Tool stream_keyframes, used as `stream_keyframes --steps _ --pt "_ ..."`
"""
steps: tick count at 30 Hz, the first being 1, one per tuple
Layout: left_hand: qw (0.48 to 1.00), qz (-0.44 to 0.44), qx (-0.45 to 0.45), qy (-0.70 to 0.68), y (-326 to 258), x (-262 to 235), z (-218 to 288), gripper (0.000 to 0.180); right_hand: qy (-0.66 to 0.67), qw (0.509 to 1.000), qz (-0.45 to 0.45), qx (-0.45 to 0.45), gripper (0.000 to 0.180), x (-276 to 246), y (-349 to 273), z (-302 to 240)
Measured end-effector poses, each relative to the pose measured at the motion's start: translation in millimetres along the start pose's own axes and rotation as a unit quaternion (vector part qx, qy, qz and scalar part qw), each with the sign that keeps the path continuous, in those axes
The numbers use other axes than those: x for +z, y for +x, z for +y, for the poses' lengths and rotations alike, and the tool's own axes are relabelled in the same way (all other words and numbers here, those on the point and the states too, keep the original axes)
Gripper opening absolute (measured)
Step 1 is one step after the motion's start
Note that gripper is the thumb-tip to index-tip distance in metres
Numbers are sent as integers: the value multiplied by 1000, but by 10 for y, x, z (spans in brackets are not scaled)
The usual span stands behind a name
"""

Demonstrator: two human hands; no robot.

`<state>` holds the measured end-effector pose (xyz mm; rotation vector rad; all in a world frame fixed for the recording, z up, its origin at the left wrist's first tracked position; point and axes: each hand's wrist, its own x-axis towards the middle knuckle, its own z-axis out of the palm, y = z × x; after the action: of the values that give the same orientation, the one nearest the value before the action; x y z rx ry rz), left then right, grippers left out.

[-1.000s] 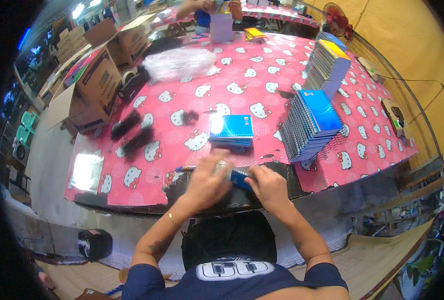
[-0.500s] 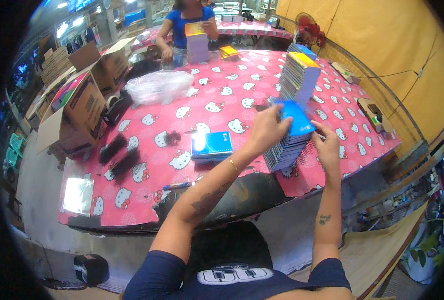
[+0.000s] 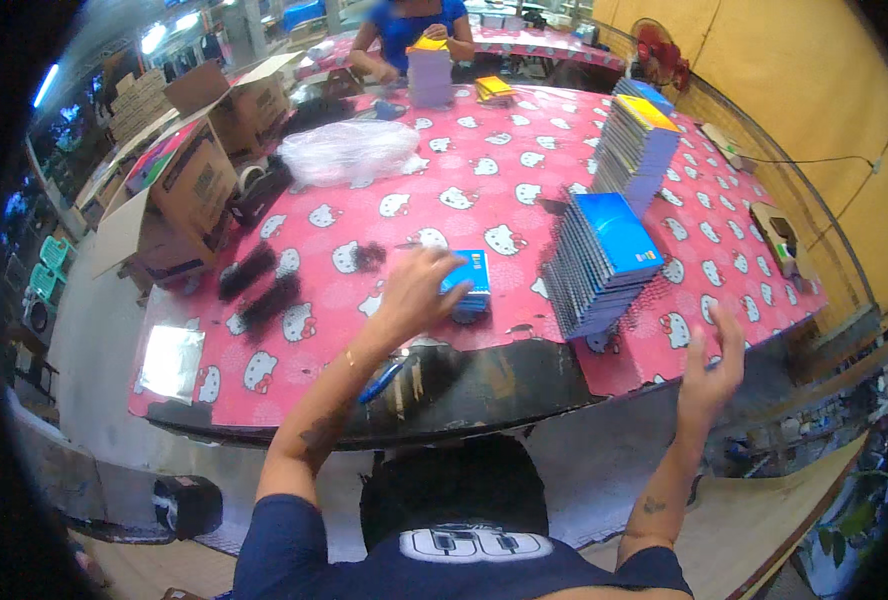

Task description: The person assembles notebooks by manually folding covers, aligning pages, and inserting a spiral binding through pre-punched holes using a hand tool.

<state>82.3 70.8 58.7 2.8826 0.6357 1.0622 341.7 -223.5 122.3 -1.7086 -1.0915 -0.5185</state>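
Observation:
My left hand (image 3: pixel 419 295) reaches over a low stack of blue spiral notebooks (image 3: pixel 475 270), its fingers apart and covering the left part of the top cover. Whether the fingertips press on that cover is hard to tell. To the right stands a tall stack of blue-covered spiral notebooks (image 3: pixel 619 235), leaning slightly, with no hand on it. My right hand (image 3: pixel 714 365) is empty and open in the air beyond the table's near right edge, fingers spread. A blue pen (image 3: pixel 382 382) lies near the table's front edge, beside my left forearm.
Behind the tall stack rises another of yellow-topped notebooks (image 3: pixel 646 112). Black wire coils (image 3: pixel 267 305), a clear plastic bag (image 3: pixel 349 152) and open cardboard boxes (image 3: pixel 189 190) are on the left. Across the pink table (image 3: pixel 434 225), a person (image 3: pixel 414 40) handles a yellow-topped stack (image 3: pixel 429 75).
Both hands have left the tall stack, where a blue notebook now lies on top. My left hand moved left to the low stack; my right hand drew back toward the near right.

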Motion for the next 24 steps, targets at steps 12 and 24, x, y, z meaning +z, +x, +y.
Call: stream_keyframes --steps 12,24 --pt "992 34 97 72 -520 135 -156 37 228 946 -231 2 32 1006 -778 -452" --pt "908 64 -270 -312 -1222 406 1100 51 378 856 -272 224 41 1604 -1490 -245"
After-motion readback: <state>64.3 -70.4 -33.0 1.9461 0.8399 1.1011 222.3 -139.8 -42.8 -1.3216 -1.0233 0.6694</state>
